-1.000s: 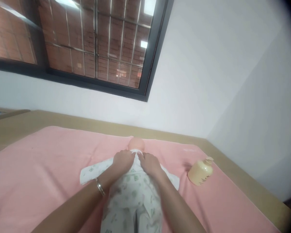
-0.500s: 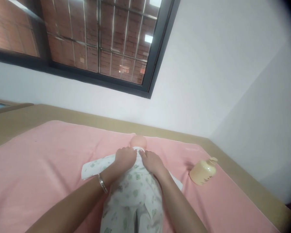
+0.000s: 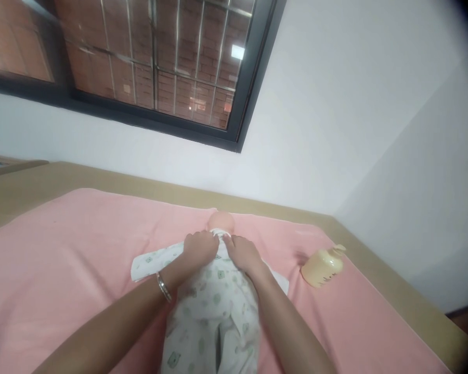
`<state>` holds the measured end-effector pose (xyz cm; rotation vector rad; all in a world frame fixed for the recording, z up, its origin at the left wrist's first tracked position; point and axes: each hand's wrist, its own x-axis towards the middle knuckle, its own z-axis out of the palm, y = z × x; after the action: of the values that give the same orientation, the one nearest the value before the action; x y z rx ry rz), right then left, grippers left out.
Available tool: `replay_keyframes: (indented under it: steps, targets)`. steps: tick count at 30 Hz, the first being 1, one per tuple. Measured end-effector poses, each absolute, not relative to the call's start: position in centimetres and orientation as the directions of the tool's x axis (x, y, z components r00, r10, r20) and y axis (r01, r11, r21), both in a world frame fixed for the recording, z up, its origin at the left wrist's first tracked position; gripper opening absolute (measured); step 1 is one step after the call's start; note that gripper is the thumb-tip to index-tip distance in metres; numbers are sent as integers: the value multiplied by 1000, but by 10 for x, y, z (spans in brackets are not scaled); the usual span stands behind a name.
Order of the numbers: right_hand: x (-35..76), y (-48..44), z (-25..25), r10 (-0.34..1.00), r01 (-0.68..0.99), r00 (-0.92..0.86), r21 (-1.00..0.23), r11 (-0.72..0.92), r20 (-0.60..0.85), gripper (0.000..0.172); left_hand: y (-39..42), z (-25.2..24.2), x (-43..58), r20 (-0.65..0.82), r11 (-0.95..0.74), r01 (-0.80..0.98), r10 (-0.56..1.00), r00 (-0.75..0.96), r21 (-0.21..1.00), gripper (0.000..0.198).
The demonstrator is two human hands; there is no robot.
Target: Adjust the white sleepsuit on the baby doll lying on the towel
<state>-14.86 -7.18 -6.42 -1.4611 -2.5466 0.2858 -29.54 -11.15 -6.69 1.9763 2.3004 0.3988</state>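
The garment [image 3: 217, 301] is found on the doll [image 3: 221, 221]. Just below the doll's head, the garment is pinched by the fingers of the left hand [image 3: 202, 248] and right hand [image 3: 245, 254]. The bottle [image 3: 322, 268] is placed right of the doll.

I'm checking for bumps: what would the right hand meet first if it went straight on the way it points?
Likely the white neckline at the right hand's fingertips, then the round pink head just beyond; depth there is hard to judge.
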Motion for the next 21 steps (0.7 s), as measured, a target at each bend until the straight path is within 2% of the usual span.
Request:
replay_keyframes:
  steps: [3, 5, 7, 10, 12, 15, 18, 20, 21]
  targets:
    - [-154, -86, -60, 849, 828, -498, -195, 526, 176, 70, -107, -62, -309, -44, 152, 885, 988, -147, 440, 52]
    - [-156, -86, -62, 861, 844, -472, -185, 503, 189, 68, -109, -58, -311, -64, 156, 877, 988, -142, 455, 52]
    - [-156, -77, -68, 892, 864, -434, -221, 452, 126, 69, -114, -54, -304, -22, 139, 936, 990, -139, 325, 43]
    - [-151, -60, -75, 898, 847, -439, -346, 403, -28, 74, -123, -49, -290, 14, 32, 997, 999, -33, 69, 23]
    - [-149, -58, -75, 890, 838, -452, -365, 406, -48, 75, -125, -47, -286, 7, 5, 1000, 1000, -5, 30, 19]
    - [-150, -71, -68, 893, 859, -448, -255, 445, 46, 69, -122, -44, -294, -31, 95, 979, 995, -91, 181, 31]
    - [-154, -86, -62, 863, 844, -486, -181, 504, 138, 62, -120, -42, -307, -109, 113, 917, 991, -77, 383, 44]
    - [-156, -86, -63, 864, 845, -479, -186, 501, 154, 62, -120, -41, -311, -124, 102, 899, 991, -53, 425, 44]
    - [-156, -82, -65, 879, 854, -457, -208, 476, 134, 63, -120, -42, -310, -115, 100, 910, 992, -58, 403, 44]
